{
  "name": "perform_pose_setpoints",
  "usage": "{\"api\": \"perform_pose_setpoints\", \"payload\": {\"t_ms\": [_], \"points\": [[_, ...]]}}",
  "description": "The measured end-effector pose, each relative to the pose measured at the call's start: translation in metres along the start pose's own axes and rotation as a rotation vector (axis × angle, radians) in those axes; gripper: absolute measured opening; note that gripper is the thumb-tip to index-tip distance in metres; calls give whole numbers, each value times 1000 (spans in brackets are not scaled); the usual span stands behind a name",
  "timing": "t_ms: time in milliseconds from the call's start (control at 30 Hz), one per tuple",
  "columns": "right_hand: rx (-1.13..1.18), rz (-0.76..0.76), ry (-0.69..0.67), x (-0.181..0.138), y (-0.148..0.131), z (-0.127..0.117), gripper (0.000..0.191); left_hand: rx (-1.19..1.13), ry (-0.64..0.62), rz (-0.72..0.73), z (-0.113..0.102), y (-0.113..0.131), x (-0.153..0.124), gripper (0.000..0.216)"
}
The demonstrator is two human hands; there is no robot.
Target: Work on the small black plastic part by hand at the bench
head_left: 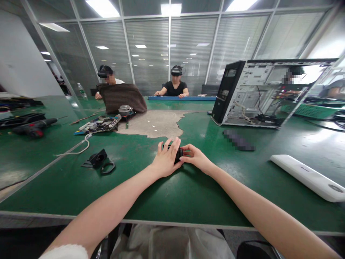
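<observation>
Between my hands, low over the green table, is a small black device (178, 154) with a ringed, rounded end facing right; most of it is covered by fingers. My left hand (165, 162) wraps over it from the left and top. From the right, my right hand (198, 158) pinches the ringed end with thumb and fingertips. A black bracket-like part (96, 158) lies on the table left of my hands, and beside it is a loose black ring (108, 167).
A circuit board (99, 125), a white cable (85, 147) and a power drill (36, 127) lie to the left. An open computer case (249, 93) stands right, with a long white device (304, 174) nearer me. Across the table sit people (175, 84).
</observation>
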State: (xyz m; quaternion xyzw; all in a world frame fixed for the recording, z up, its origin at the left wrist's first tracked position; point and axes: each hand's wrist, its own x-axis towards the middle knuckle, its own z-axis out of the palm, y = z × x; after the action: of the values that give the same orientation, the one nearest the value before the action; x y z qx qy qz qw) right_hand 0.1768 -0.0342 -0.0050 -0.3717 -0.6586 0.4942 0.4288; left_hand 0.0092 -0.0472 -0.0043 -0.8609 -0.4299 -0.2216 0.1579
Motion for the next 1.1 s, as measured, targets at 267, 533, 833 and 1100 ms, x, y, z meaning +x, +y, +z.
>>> {"api": "perform_pose_setpoints", "payload": {"t_ms": [267,533,833,1100], "points": [[-19,-18,-18,1,1,-1,35,-184,-89,-52,2,1,4,76],[-28,-73,-30,1,3,-1,33,-452,-77,6,1,-8,6,60],[-43,-90,-48,1,3,-1,29,-629,-88,-6,0,-15,10,53],[-62,-70,-54,2,4,-4,28,-818,-170,146,-3,-36,9,58]]}}
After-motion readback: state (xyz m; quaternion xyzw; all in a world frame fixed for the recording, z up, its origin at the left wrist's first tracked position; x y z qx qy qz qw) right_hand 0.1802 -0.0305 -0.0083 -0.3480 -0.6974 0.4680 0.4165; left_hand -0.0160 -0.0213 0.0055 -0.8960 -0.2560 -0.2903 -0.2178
